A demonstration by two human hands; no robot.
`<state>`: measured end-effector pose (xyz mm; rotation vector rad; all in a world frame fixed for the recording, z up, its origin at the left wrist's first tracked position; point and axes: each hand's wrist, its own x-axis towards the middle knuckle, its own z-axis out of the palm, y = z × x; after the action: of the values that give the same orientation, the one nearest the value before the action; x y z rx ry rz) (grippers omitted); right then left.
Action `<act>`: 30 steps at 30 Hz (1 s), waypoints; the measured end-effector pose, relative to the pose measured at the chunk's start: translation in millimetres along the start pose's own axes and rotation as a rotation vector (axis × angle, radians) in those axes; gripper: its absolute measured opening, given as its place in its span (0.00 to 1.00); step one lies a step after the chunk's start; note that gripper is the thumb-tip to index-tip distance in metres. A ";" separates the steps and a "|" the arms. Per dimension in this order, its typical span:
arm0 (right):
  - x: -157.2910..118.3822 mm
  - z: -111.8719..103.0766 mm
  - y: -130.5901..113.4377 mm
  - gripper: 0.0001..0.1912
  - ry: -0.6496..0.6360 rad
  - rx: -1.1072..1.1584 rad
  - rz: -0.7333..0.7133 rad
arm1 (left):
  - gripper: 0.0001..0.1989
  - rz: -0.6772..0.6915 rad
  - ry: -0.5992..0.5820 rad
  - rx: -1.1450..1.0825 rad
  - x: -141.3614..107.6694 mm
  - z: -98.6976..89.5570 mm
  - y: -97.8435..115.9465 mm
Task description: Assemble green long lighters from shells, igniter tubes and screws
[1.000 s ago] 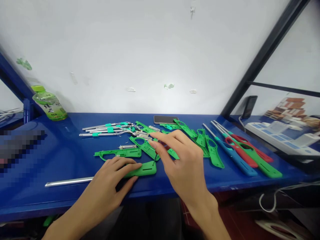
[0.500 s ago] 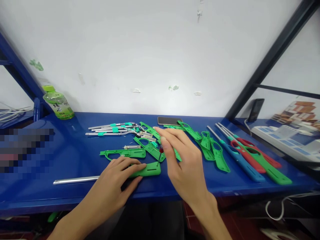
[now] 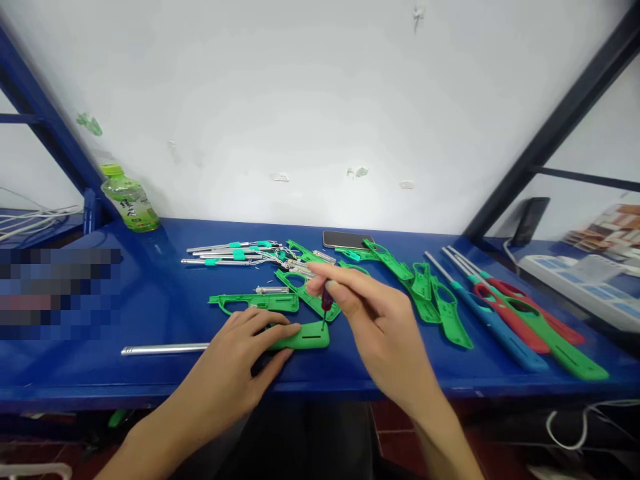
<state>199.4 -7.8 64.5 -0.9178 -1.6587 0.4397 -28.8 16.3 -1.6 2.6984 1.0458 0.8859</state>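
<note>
A green long-nosed lighter lies flat near the table's front edge, its metal tube pointing left. My left hand is closed round its body and presses it to the table, hiding the middle. Between the fingers of my right hand is a small screwdriver with a dark red handle. It stands almost upright, its tip at the right end of the lighter's handle. Just behind lie a green half-shell and another open green shell.
Metal tubes with wires lie behind at left. More green shells lie to the right, beside several whole lighters. A phone lies near the wall. A bottle stands at back left, a power strip at far right.
My right fingers have shifted their grip on the screwdriver, and more of its handle shows. The tip stays at the lighter's end. The whole view has shifted slightly.
</note>
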 end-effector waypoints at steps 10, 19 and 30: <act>-0.4 6.9 -4.1 0.08 0.124 -0.197 0.018 | 0.13 0.004 0.003 -0.009 -1.7 -0.2 -1.2; -2.7 -2.2 -4.0 0.05 0.166 -0.197 0.087 | 0.15 -0.015 -0.019 -0.022 -3.0 0.3 -1.8; -5.2 -2.8 -12.2 0.11 0.000 -0.189 0.025 | 0.14 0.001 -0.011 0.000 -3.2 1.0 -3.4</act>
<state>198.1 -19.9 70.5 -1.0781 -1.7110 0.3030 -32.1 16.9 -4.9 2.7008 1.0422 0.8696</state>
